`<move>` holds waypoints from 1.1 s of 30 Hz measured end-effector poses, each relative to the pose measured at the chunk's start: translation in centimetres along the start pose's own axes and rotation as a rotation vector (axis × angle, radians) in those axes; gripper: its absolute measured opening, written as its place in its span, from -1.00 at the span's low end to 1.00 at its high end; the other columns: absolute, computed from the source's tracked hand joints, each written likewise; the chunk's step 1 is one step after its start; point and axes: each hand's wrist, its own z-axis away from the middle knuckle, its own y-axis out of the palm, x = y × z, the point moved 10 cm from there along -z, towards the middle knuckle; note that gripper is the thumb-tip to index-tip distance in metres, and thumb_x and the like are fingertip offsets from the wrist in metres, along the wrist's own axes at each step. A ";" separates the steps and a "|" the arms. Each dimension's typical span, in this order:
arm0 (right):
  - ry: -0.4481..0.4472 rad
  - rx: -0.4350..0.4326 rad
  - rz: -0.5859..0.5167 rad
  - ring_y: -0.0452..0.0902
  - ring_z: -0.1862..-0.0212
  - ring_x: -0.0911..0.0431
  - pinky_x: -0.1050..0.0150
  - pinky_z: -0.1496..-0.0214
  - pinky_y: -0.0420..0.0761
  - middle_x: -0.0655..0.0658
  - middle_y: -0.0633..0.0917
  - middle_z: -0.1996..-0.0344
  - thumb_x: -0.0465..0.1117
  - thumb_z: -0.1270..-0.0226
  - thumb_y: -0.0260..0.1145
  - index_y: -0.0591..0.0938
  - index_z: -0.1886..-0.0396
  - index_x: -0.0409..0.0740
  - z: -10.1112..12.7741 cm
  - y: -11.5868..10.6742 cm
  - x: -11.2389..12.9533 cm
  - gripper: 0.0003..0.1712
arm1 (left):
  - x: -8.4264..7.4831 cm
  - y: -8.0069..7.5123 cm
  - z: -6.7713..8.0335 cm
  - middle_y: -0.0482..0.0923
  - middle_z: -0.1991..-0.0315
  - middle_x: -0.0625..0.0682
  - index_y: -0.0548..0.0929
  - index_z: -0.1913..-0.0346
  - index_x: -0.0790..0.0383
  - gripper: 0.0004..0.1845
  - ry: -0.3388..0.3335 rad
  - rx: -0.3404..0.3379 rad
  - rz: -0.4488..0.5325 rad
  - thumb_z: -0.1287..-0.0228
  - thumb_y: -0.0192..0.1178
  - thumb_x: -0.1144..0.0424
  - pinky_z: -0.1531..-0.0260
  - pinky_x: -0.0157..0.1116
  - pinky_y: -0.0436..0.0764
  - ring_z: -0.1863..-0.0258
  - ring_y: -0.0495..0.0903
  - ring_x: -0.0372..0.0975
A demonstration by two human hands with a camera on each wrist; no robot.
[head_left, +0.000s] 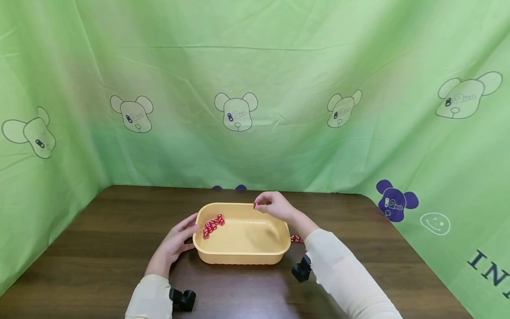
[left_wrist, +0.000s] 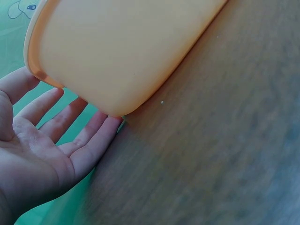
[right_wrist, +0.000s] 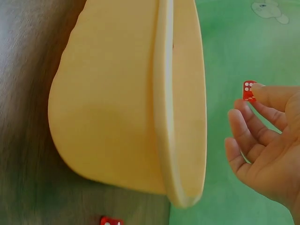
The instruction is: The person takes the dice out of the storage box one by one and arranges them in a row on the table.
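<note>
A yellow plastic basin [head_left: 243,258] stands on the table, and several red dice [head_left: 211,225] lie together inside its left end. Above its far rim my right hand [head_left: 275,207] pinches one red die [right_wrist: 249,90] with white dots between thumb and fingertip. The other fingers of that hand are loosely bent in the right wrist view. At the basin's left end, my left hand [left_wrist: 51,136] rests its fingertips against the outer wall, fingers nearly straight. More red dice [head_left: 296,239] lie on the table just right of the basin, partly hidden by the right forearm.
The dark wooden table [head_left: 99,248] extends around the basin on all sides. Behind and beside it hangs a green cloth [head_left: 279,146] printed with bear heads. A black wrist mount [head_left: 301,268] sits on the right sleeve, another black mount [head_left: 182,300] on the left.
</note>
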 end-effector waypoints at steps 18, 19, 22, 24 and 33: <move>-0.017 -0.098 -0.039 0.43 0.42 0.15 0.26 0.37 0.46 -0.11 0.57 0.49 -0.37 -0.07 0.22 0.56 0.36 -0.36 3.2 -3.9 -1.1 -0.87 | 0.1 0.0 0.2 0.18 -0.18 0.21 0.20 -0.26 0.16 -0.47 -0.014 0.000 -0.011 -0.20 0.01 0.29 0.25 -0.11 0.46 -0.02 0.33 -0.01; -0.016 -0.104 -0.042 0.43 0.42 0.15 0.27 0.37 0.45 -0.12 0.57 0.48 -0.37 -0.07 0.22 0.55 0.36 -0.37 3.4 -4.2 -1.2 -0.87 | 0.1 0.0 0.2 0.17 -0.18 0.21 0.20 -0.26 0.16 -0.47 -0.013 0.001 -0.014 -0.21 0.01 0.29 0.25 -0.11 0.46 -0.02 0.32 0.00; -0.013 -0.116 -0.066 0.44 0.41 0.14 0.30 0.36 0.46 -0.18 0.57 0.47 -0.39 -0.07 0.21 0.54 0.35 -0.40 3.9 -4.8 -1.7 -0.86 | 0.1 0.1 0.2 0.17 -0.18 0.22 0.19 -0.26 0.16 -0.47 -0.012 0.002 -0.017 -0.21 0.00 0.29 0.24 -0.10 0.46 -0.03 0.32 0.00; -0.011 -0.124 -0.079 0.46 0.41 0.12 0.30 0.35 0.48 -0.21 0.57 0.46 -0.39 -0.07 0.21 0.54 0.34 -0.41 4.3 -5.2 -2.0 -0.84 | 0.1 0.1 0.2 0.18 -0.17 0.22 0.19 -0.26 0.16 -0.47 -0.011 0.000 -0.018 -0.21 0.01 0.28 0.24 -0.10 0.46 -0.03 0.32 0.00; 0.028 -0.194 -0.056 0.46 0.41 0.15 0.19 0.34 0.48 -0.20 0.59 0.46 -0.36 -0.04 0.26 0.55 0.34 -0.39 6.3 -7.6 -4.4 -0.82 | 0.0 0.1 0.2 0.18 -0.17 0.22 0.20 -0.26 0.17 -0.47 -0.008 -0.002 -0.008 -0.21 0.00 0.30 0.26 -0.10 0.46 -0.03 0.31 0.00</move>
